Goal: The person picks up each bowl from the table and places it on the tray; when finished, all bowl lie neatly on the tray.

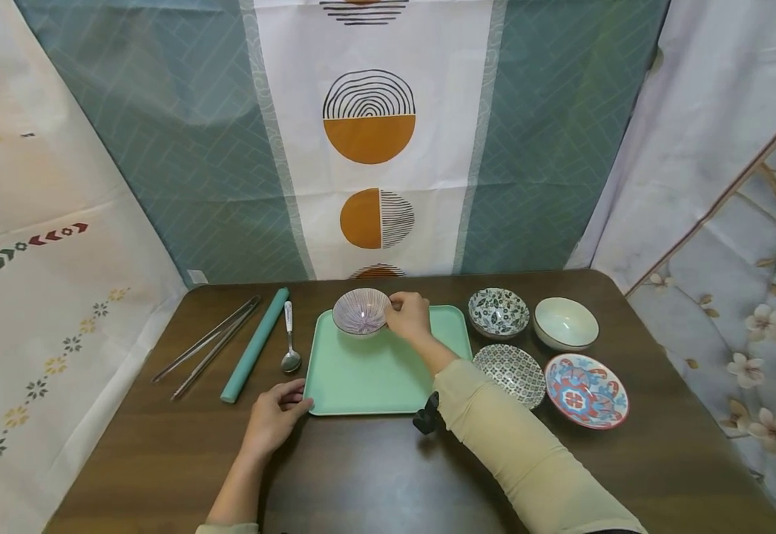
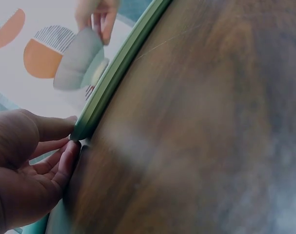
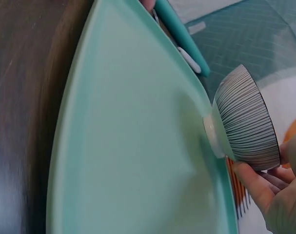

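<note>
A mint-green tray [image 1: 368, 382] lies on the brown table. My left hand [image 1: 273, 417] pinches its near left corner; in the left wrist view the thumb of that hand [image 2: 28, 161] is on top of the rim and the fingers are below. My right hand [image 1: 409, 317] reaches over the tray and grips the right side of a striped bowl [image 1: 360, 311]. This bowl is over the tray's far left part. In the right wrist view the striped bowl [image 3: 247, 122] shows fine dark lines outside and a pale foot; whether the foot touches the tray is hard to tell.
Left of the tray lie a spoon [image 1: 290, 337], a teal rolled cylinder [image 1: 254, 347] and metal chopsticks [image 1: 217, 341]. To its right stand a floral bowl [image 1: 498, 313], a cream bowl [image 1: 566, 324], a grey patterned bowl [image 1: 510, 374] and a red-blue dish [image 1: 587, 391]. Patterned cloth hangs behind.
</note>
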`<action>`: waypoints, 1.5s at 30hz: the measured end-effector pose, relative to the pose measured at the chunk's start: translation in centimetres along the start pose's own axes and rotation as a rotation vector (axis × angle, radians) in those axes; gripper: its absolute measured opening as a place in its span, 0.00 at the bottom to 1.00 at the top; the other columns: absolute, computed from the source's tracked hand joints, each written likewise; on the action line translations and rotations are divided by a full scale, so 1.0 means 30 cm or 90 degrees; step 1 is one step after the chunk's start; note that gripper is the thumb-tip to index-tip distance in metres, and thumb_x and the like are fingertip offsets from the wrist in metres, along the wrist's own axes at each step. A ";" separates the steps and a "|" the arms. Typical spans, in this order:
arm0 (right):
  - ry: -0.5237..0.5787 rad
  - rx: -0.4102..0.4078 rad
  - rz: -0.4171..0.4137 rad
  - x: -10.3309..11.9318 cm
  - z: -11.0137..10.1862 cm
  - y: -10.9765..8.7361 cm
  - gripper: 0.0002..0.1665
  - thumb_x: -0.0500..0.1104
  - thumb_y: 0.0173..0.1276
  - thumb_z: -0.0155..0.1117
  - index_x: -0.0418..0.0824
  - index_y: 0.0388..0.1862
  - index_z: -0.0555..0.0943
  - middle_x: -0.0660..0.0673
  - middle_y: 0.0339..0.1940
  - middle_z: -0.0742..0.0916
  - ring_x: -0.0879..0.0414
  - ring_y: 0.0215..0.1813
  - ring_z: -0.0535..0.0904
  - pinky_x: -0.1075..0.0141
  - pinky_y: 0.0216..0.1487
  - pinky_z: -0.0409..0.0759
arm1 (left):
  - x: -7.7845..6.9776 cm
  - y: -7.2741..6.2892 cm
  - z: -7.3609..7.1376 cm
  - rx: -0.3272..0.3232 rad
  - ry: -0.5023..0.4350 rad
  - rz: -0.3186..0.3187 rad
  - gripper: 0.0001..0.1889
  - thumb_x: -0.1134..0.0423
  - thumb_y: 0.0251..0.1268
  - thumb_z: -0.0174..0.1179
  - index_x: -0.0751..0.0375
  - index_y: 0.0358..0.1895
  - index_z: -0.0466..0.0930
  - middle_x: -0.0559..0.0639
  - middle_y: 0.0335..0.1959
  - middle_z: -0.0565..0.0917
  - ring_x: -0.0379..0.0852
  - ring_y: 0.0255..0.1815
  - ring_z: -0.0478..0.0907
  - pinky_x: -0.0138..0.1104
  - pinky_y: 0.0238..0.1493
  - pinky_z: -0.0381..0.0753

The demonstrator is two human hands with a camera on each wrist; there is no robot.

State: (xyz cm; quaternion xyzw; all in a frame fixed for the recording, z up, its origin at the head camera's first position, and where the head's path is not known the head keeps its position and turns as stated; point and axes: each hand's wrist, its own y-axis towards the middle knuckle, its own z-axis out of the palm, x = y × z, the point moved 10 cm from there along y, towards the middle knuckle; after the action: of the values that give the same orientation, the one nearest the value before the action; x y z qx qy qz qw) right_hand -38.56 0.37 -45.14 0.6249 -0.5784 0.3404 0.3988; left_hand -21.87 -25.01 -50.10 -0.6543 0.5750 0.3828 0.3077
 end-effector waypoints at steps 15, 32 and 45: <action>0.075 0.198 0.059 -0.001 0.174 -0.009 0.27 0.44 0.83 0.50 0.33 0.75 0.67 0.33 0.66 0.79 0.47 0.46 0.87 0.60 0.45 0.86 | 0.001 0.003 0.006 0.011 -0.005 0.005 0.20 0.74 0.63 0.69 0.74 0.58 0.81 0.60 0.48 0.84 0.53 0.48 0.82 0.32 0.48 0.83; -0.101 0.180 -0.011 0.047 -0.091 -0.053 0.23 0.48 0.80 0.57 0.39 0.67 0.77 0.41 0.57 0.86 0.45 0.61 0.79 0.52 0.59 0.79 | 0.003 0.005 0.008 0.020 0.011 0.009 0.20 0.72 0.64 0.69 0.74 0.59 0.81 0.61 0.49 0.84 0.54 0.48 0.82 0.30 0.47 0.83; -0.073 0.153 -0.043 0.023 -0.284 -0.094 0.25 0.47 0.80 0.57 0.38 0.69 0.75 0.37 0.60 0.84 0.41 0.62 0.79 0.49 0.61 0.78 | -0.003 -0.003 0.009 0.020 0.019 0.010 0.20 0.71 0.65 0.68 0.73 0.59 0.81 0.61 0.50 0.84 0.55 0.49 0.82 0.31 0.49 0.82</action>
State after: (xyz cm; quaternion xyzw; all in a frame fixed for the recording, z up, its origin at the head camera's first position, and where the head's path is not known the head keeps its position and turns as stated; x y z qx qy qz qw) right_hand -35.37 7.70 -41.00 0.7058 -0.5336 0.3575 0.2988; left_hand -21.84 -24.71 -50.17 -0.6508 0.5905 0.3661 0.3063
